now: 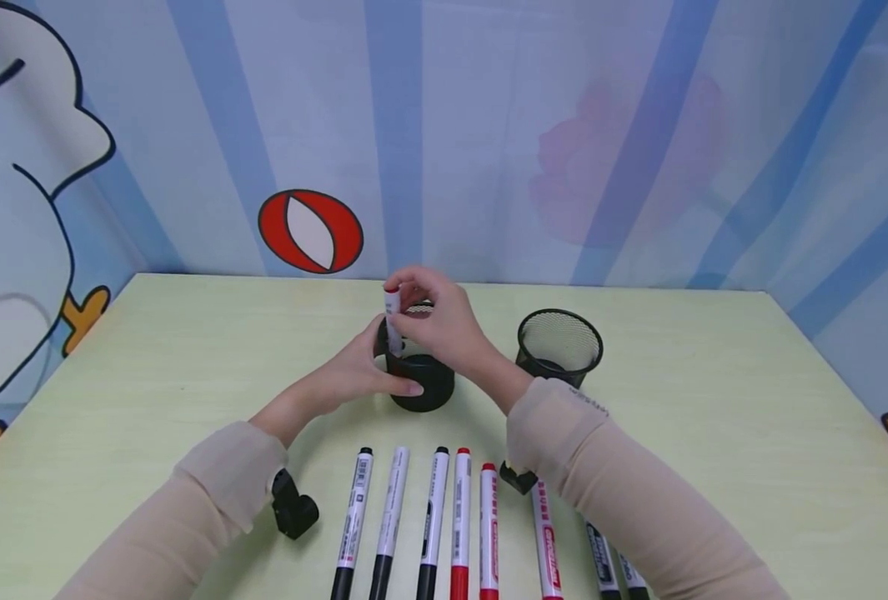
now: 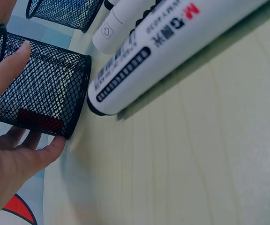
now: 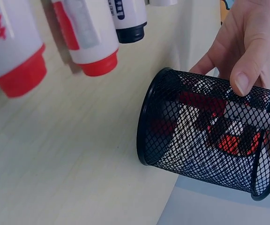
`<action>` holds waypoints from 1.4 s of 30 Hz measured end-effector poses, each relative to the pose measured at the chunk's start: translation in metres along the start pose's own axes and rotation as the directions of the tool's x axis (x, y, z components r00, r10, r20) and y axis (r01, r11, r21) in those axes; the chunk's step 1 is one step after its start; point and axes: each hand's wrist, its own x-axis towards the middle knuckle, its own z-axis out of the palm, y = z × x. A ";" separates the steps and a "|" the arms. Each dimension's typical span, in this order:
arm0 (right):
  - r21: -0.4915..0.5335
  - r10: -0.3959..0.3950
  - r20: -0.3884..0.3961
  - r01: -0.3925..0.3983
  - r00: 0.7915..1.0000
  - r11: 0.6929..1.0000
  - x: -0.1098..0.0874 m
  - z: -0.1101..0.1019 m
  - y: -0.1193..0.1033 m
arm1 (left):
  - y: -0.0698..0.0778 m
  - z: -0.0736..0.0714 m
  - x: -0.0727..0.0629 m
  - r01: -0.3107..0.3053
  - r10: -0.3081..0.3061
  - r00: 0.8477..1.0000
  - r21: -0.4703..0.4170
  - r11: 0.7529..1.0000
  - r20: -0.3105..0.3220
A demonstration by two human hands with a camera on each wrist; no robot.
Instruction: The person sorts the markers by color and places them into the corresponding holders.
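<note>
A black mesh pen cup stands toward the back of the table, held by my left hand, its thumb across the near side. From above, my right hand pinches a white marker with a red upper end at the cup's left rim. In the right wrist view the marker's red lower part shows through the mesh, inside the cup. The left wrist view has the left hand with its fingers round the cup.
A second black mesh cup stands to the right. In front lies a row of several white markers, some black-ended, some red-ended. The right sleeve passes over part of the row. A patterned backdrop rises behind the table.
</note>
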 end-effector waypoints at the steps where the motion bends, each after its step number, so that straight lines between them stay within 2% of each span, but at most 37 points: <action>1: -0.004 -0.005 0.004 0.005 1.000 1.000 0.000 0.000 0.000 | 0.000 0.000 0.000 -0.003 0.003 1.000 -0.003 1.000 0.002; 11: -0.042 0.012 0.030 -0.011 0.999 0.999 -0.002 0.000 -0.001 | 0.000 0.000 -0.001 0.002 -0.002 1.000 -0.022 1.000 0.019; 21: -0.027 0.042 0.029 -0.041 0.999 0.999 0.001 -0.004 -0.005 | 0.000 0.002 0.000 -0.007 0.007 1.000 -0.005 1.000 0.015; 29: -0.009 0.062 0.038 -0.061 0.997 0.998 0.006 -0.012 -0.015 | 0.001 0.001 0.000 -0.015 0.015 1.000 0.003 1.000 0.007; 42: 0.040 0.047 0.069 -0.050 0.996 0.998 0.009 -0.033 -0.024 | 0.002 0.001 0.001 0.020 -0.020 1.000 0.005 1.000 0.002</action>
